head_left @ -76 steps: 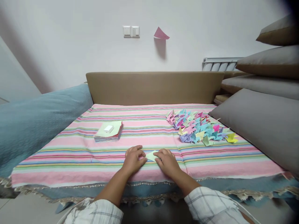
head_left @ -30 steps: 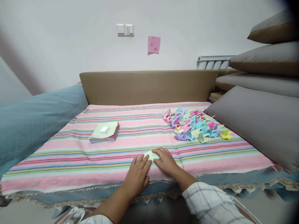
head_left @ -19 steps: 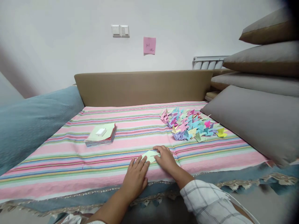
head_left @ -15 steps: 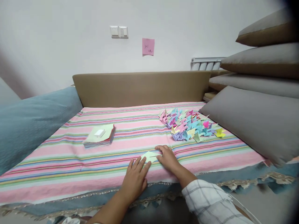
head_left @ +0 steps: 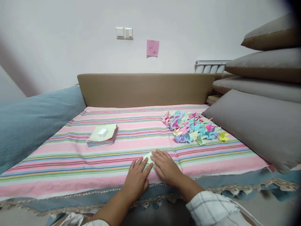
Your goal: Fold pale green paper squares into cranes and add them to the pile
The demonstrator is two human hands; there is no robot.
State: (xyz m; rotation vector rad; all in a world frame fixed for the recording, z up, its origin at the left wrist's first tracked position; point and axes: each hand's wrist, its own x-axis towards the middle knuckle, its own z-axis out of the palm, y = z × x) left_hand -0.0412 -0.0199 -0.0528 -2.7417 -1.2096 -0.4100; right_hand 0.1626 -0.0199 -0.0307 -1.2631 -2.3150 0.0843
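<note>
A small pale green folded paper (head_left: 148,157) lies on the striped cloth (head_left: 70,157), with both hands on it. My left hand (head_left: 137,175) rests with fingers spread, its fingertips on the paper's left part. From the right, my right hand (head_left: 166,166) lies flat over the other end of the paper, fingers stretched out. The paper's right end is hidden under that hand.
Many folded paper cranes (head_left: 192,127) in mixed colours lie at the right. A stack of paper squares (head_left: 102,138) with a white block (head_left: 102,132) on top sits at the left. Grey cushions (head_left: 256,125) are piled on the right; a brown backrest (head_left: 145,91) stands behind.
My right hand has gone from fingering the paper's right tip to lying flat over that end. The left hand stays in place on the paper. The view has shifted slightly.
</note>
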